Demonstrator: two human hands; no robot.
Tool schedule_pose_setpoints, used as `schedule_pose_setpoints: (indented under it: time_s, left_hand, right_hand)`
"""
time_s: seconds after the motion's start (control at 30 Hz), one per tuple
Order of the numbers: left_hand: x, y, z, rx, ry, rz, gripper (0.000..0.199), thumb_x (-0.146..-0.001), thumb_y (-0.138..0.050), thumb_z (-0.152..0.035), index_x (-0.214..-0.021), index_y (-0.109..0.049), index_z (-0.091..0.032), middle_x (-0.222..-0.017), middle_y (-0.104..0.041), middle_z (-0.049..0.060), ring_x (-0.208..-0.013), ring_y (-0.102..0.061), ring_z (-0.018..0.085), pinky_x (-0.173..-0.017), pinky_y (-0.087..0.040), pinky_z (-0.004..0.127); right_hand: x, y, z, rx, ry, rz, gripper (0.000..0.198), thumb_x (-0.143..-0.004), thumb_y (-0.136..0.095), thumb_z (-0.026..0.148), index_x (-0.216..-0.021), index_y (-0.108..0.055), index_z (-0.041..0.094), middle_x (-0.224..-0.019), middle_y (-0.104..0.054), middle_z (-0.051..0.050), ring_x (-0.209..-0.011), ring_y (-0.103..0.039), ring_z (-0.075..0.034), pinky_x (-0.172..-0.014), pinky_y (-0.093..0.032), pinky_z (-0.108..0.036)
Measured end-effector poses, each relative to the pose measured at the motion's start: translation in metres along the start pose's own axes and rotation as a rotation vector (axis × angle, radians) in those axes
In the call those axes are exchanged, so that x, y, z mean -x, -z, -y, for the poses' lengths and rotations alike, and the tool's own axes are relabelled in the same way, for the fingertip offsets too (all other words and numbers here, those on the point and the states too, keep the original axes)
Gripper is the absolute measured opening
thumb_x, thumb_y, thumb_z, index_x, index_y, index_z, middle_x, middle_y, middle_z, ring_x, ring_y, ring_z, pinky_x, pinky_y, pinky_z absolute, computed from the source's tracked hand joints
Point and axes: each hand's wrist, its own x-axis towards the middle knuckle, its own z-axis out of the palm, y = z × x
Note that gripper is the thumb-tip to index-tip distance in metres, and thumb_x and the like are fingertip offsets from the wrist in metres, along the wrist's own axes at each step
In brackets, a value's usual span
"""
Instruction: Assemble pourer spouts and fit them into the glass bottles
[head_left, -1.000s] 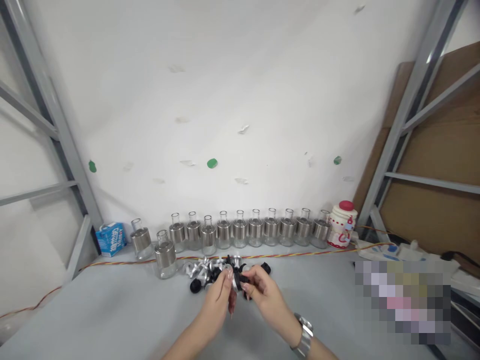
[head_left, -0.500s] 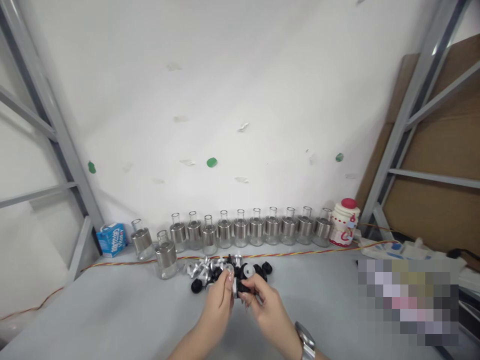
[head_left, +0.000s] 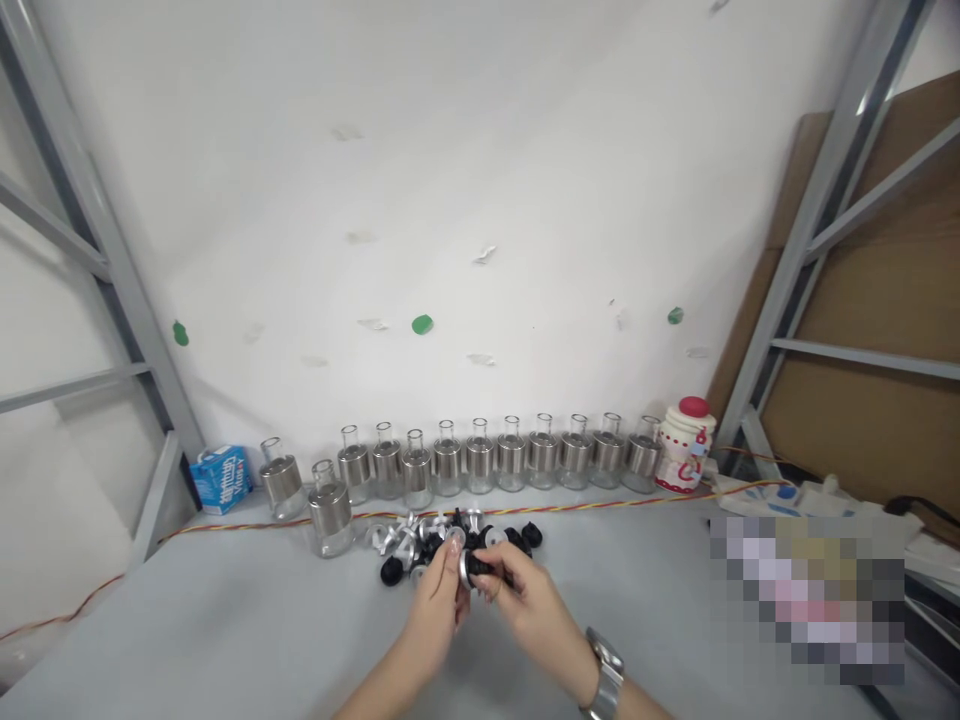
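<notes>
My right hand [head_left: 525,590] pinches a black ribbed bottle stopper [head_left: 478,568], its silver rim facing left. Beside that rim is my left hand [head_left: 439,590], closed with the thumb on top and fingers curled beneath. What sits inside the left fingers is hidden, and I cannot tell whether they touch the rim. Just beyond both hands lies a loose pile of silver spouted parts [head_left: 405,540] and black stopper parts [head_left: 531,535]. One black cap [head_left: 391,571] rests at the pile's left front.
Several glass bottles with metal sleeves [head_left: 480,456] line the wall; one bottle [head_left: 330,510] stands further forward at left. A twisted red-yellow cord [head_left: 585,506] crosses the table behind the pile. A blue carton [head_left: 221,480] and a white red-lidded jar [head_left: 684,450] stand at the ends.
The stopper has turned slightly in my fingers and shifted a little left, showing more of its silver rim. My right hand has moved slightly. The pile and bottles look the same.
</notes>
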Motion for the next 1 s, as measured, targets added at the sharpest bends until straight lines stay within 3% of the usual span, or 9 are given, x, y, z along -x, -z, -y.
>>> schedule_pose_setpoints:
  time_s: [0.13,0.23,0.33,0.47,0.63,0.77,0.9,1.0]
  left_hand:
    - [0.001,-0.001,-0.014,-0.006,-0.110,-0.002,0.034,-0.083,-0.031,-0.050,-0.074,-0.041,-0.019,-0.050,-0.038,-0.007,-0.045,-0.038,0.008,-0.047,-0.034,0.020]
    - [0.004,0.003,-0.024,-0.130,-0.219,0.019,0.029,-0.086,-0.029,-0.043,-0.075,-0.042,-0.020,-0.055,-0.042,-0.005,-0.050,-0.041,0.010,-0.053,-0.036,0.021]
    - [0.006,0.007,-0.022,-0.376,-0.341,0.028,0.027,-0.087,-0.030,-0.038,-0.077,-0.046,-0.019,-0.058,-0.045,-0.003,-0.056,-0.043,0.012,-0.057,-0.035,0.023]
    - [0.008,0.007,-0.011,-0.583,-0.477,0.091,0.022,-0.085,-0.035,-0.031,-0.081,-0.052,-0.018,-0.070,-0.053,0.003,-0.066,-0.049,0.016,-0.062,-0.036,0.026]
    - [0.009,0.004,0.000,-0.674,-0.553,0.075,0.017,-0.086,-0.035,-0.025,-0.084,-0.051,-0.018,-0.076,-0.057,0.005,-0.069,-0.053,0.017,-0.064,-0.040,0.027]
    - [0.007,0.008,-0.001,-0.934,-0.664,0.094,0.017,-0.086,-0.035,-0.024,-0.086,-0.051,-0.019,-0.081,-0.059,0.006,-0.074,-0.053,0.019,-0.068,-0.040,0.030]
    - [0.010,0.009,-0.010,-1.139,-0.637,0.148,0.019,-0.085,-0.035,-0.025,-0.081,-0.052,-0.019,-0.080,-0.059,0.007,-0.071,-0.052,0.022,-0.064,-0.038,0.032]
    - [0.016,0.004,-0.013,-0.985,-0.559,0.214,0.022,-0.086,-0.031,-0.023,-0.079,-0.051,-0.018,-0.077,-0.058,0.007,-0.069,-0.053,0.019,-0.061,-0.039,0.029]
  right_hand:
    - [-0.009,0.007,0.007,-0.186,-0.025,0.007,0.024,-0.078,-0.052,0.034,-0.097,-0.056,0.020,-0.081,-0.059,-0.003,-0.070,-0.056,-0.016,-0.068,-0.044,-0.028]
    - [-0.011,0.008,0.006,-0.274,-0.058,-0.061,0.027,-0.084,-0.041,0.041,-0.093,-0.053,0.018,-0.071,-0.057,-0.001,-0.062,-0.055,-0.014,-0.062,-0.043,-0.027]
    - [-0.010,0.006,0.000,-0.202,-0.101,-0.121,0.033,-0.085,-0.035,0.046,-0.077,-0.051,0.018,-0.059,-0.050,0.002,-0.052,-0.047,-0.012,-0.052,-0.039,-0.024]
    - [-0.007,0.003,-0.003,-0.075,-0.131,-0.125,0.037,-0.081,-0.038,0.051,-0.068,-0.052,0.018,-0.061,-0.052,0.001,-0.057,-0.046,-0.013,-0.052,-0.035,-0.022]
    - [-0.010,-0.006,-0.007,-0.187,-0.388,-0.099,0.051,-0.075,-0.035,0.061,-0.047,-0.041,0.020,-0.039,-0.037,0.004,-0.036,-0.034,-0.010,-0.036,-0.024,-0.022]
    - [-0.012,-0.013,-0.016,-0.369,-0.535,-0.108,0.052,-0.071,-0.037,0.065,-0.044,-0.038,0.021,-0.033,-0.030,0.007,-0.028,-0.025,-0.008,-0.031,-0.018,-0.022]
    - [-0.015,-0.011,-0.025,-0.349,-0.552,-0.167,0.045,-0.066,-0.046,0.062,-0.048,-0.041,0.021,-0.036,-0.032,0.007,-0.030,-0.024,-0.007,-0.032,-0.016,-0.022]
    - [-0.016,-0.010,-0.030,-0.223,-0.458,-0.224,0.046,-0.064,-0.047,0.062,-0.045,-0.039,0.020,-0.039,-0.034,0.005,-0.035,-0.028,-0.008,-0.035,-0.020,-0.023]
